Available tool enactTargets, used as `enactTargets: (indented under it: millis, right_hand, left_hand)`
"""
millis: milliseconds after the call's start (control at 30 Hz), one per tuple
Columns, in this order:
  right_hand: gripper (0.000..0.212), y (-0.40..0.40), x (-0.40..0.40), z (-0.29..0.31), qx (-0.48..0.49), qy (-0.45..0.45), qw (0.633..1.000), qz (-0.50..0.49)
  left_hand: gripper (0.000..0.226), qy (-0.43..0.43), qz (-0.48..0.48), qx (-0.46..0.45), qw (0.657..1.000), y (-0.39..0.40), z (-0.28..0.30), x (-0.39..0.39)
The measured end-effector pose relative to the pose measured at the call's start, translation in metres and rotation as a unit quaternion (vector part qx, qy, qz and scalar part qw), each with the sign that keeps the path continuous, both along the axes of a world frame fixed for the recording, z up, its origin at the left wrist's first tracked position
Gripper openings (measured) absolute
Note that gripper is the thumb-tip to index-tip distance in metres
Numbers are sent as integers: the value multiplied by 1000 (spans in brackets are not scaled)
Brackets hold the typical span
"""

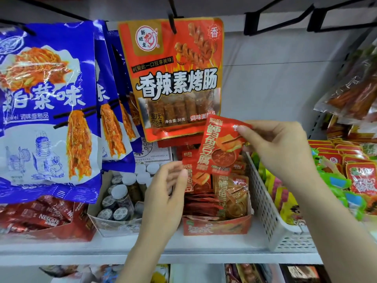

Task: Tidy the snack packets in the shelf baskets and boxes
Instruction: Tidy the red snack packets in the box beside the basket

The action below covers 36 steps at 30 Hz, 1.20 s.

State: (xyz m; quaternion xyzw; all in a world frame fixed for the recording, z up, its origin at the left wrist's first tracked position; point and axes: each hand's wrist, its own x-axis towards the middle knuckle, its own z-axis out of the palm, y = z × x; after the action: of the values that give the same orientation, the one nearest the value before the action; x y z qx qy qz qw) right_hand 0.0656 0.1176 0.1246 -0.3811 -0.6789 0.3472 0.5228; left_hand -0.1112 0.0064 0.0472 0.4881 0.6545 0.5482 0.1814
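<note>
Red tofu snack packet (221,148) pinched at its top corner by right hand (279,148), lifted at frame centre above red cardboard display box (216,226), probably for slotting upright among matching packets (230,193). Left hand (163,201) relaxed, holding nothing, fingertips near the standing row, likely steadying it. White perforated basket (265,201) just right of the box.

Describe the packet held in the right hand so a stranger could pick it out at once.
Find the big orange sausage bag hanging from a black hook at the top centre. Just below its lower right corner, above the red cardboard box, the right hand pinches a small red packet by its top corner. Unlike the packets standing in the box, it is lifted clear and tilted.
</note>
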Motion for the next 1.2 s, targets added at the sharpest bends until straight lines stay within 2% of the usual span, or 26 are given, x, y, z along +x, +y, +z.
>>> enactTargets:
  millis: [100, 133, 200, 433, 533, 633, 700, 767, 867, 1000, 1200]
  right_hand:
    - [12, 5, 0, -11, 47, -72, 996, -39]
    - [7, 5, -3, -17, 53, -95, 993, -42]
    - [13, 4, -11, -30, 79, -147, 985, -42]
    - [16, -3, -34, -74, 100, -244, 964, 25]
    - [15, -3, -36, -81, 65, -302, 949, 60]
    - [13, -1, -33, -74, 26, -363, 922, 131]
    - [27, 2, -31, -66, -6, -368, 917, 154]
    - [39, 7, -32, -63, 7, -334, 937, 103]
    - [26, 13, -39, -68, 95, -335, 937, -6]
    - [37, 16, -50, -82, 100, -358, 928, 5]
    - [24, 17, -56, -89, 115, -300, 947, -13]
  left_hand:
    - [49, 173, -54, -101, 978, 1, -9, -3]
    - [51, 215, -75, -126, 966, 1, -13, -4]
    - [46, 260, -104, -131, 951, 0, -17, -4]
    - [39, 261, -101, -117, 953, -2, -19, -14]
    - [25, 260, -50, -46, 963, -2, -19, -14]
    - [40, 260, -33, -30, 965, 1, -19, -16]
    - [51, 254, -72, -75, 962, 2, -21, -17]
    - [58, 263, -96, -106, 954, 2, -23, -18]
    - [61, 268, -110, -122, 949, 1, -26, -20]
    - [47, 268, -116, -118, 949, -1, -29, -24]
    - [45, 266, -122, -121, 949, -2, -29, -27]
